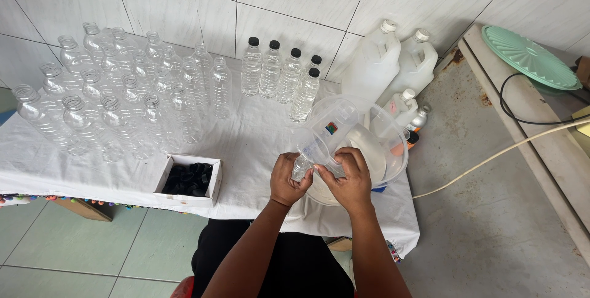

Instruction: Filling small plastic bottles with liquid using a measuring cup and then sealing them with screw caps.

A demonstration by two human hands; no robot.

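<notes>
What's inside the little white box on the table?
The white box holds a heap of black bottle caps. Whatever lies beneath the top caps is covered.

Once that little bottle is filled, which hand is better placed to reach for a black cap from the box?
Probably the left hand. It holds the small clear bottle on the side nearer the white box of black caps. The right hand is busy steadying the clear measuring jug over the basin, farther away.
</notes>
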